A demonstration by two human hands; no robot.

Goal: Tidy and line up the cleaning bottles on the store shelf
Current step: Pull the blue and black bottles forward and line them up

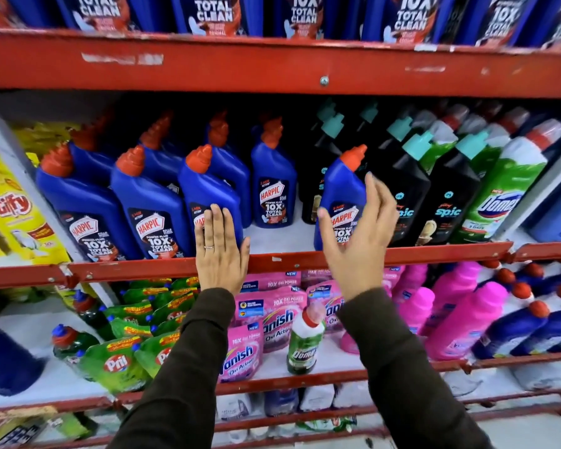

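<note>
Blue Harpic bottle point(339, 202), red cap, stands at the front edge of the middle shelf point(289, 259), set apart from the rest of its kind and touching or just beside the black Spic bottles point(399, 196) on its right. A bare stretch of shelf separates it from the front row of Harpic bottles point(143, 209), which lean toward the left end of the shelf. One more Harpic bottle point(273, 186) stands further back, behind that gap.

Right hand point(353, 234): fingers spread and curved around the lone bottle, thumb at the label side, fingertips near its shoulder. Cannot tell whether it grips or only cups; it looks loose.
Left hand point(222, 251): flat, fingers together, palm pressed on the lower body of the end bottle point(208, 196) of the front row, heel of hand over the shelf's front edge.

Judged step: closing the gap, lone bottle to join the row.

Risks:
- Row leans already; a push from the left hand could topple it in a chain toward the left end.
- Loose right-hand hold; the bottle may tip over the low front edge onto the shelf below.
- Dragging may pull a Spic bottle out of line.
</note>
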